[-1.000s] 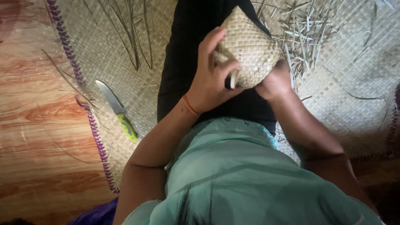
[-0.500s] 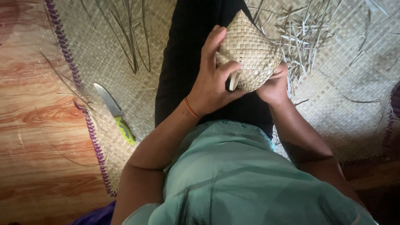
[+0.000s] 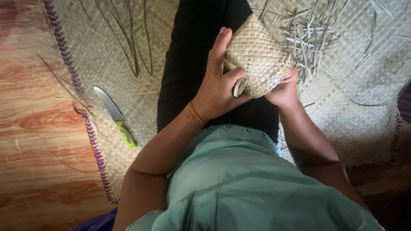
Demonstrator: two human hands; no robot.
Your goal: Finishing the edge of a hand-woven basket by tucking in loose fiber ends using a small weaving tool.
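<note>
A small woven straw pouch is held up over my lap, above my black skirt. My left hand wraps its left side, thumb pressed near the open lower edge where a loose strip end sticks out. My right hand cups the pouch from below and the right, mostly hidden behind it. An orange thread circles my left wrist.
I sit on a woven mat with a purple braided border. A knife with a green handle lies on the mat to my left. Loose straw strips are piled at upper right, long ones at upper left. Wooden floor lies beyond.
The pouch and both hands have shifted slightly in view and the pouch has tilted a little. The grip looks the same.
</note>
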